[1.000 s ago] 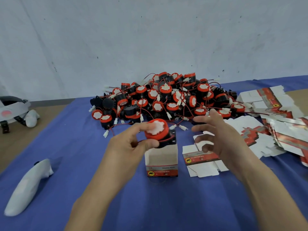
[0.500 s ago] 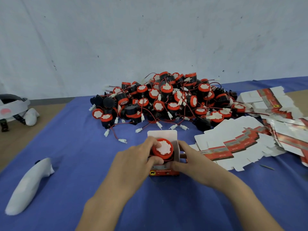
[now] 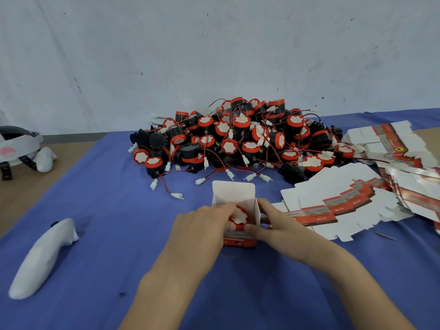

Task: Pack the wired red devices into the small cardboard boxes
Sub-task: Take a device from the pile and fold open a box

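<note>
Left hand [image 3: 200, 229]: fingers curled over the top of one red device [image 3: 240, 216], fingertips on its red rim, tight grip. Right hand [image 3: 281, 225]: thumb on the front edge, fingers wrapped on the right wall of the small cardboard box [image 3: 238, 241], clamping it. The device sits inside that box, about level with the opening, white-patterned face pointing up, round body axis vertical; its wire isn't visible, hidden by the fingers or the box. The box stands upright on the blue cloth [image 3: 107, 210], long axis vertical, open end up, rear flap standing straight up behind the device, red printed band low on the front. Count: one device in hand, one erected box. Behind the box, near the wall, a heap of devices [image 3: 238, 139], red caps and black bodies tangled in red-black leads with white connectors, pointing every way; dozens, too many and too overlapped to count. A few connectors trail onto the cloth between the heap and the box. Right of the box, flat box blanks [image 3: 333, 201] fanned out, overlapping, with more stacked further right; no exact count possible. Far left on the cloth: one white controller [image 3: 42, 256], lying lengthwise toward the viewer. Off the cloth at the left edge: one headset [image 3: 16, 144].
</note>
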Demonstrator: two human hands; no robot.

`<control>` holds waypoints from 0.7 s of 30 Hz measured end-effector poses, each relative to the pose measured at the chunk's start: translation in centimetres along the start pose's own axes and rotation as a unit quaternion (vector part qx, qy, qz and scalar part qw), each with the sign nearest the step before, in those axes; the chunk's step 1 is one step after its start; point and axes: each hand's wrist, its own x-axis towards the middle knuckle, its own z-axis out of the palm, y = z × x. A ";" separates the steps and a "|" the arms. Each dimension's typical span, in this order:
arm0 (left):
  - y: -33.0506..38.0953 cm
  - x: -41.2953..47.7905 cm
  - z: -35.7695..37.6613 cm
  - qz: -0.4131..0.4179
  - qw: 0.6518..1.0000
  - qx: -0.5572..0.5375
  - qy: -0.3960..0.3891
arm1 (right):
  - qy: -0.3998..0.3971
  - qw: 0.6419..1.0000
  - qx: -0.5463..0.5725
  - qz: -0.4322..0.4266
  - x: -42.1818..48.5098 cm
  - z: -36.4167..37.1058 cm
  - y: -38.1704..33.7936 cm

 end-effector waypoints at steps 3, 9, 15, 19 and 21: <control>-0.6 -0.1 0.1 -0.016 1.000 0.011 -0.013 | 0.030 0.998 0.048 -0.003 0.1 0.9 -0.2; -0.5 -0.1 -0.4 -0.014 0.995 -0.082 -0.047 | 0.130 0.988 0.077 -0.031 0.4 3.9 0.0; -1.2 -0.5 -4.0 -0.079 0.816 -0.572 -0.021 | 0.152 0.985 0.076 -0.013 0.5 4.1 -0.2; -0.1 -0.7 -3.3 -0.056 0.815 -0.577 0.016 | 0.158 0.985 0.070 -0.010 0.6 4.2 -0.2; 0.5 -0.6 -2.5 -0.033 0.856 -0.516 0.026 | 0.161 0.984 0.072 -0.012 0.5 4.3 -0.2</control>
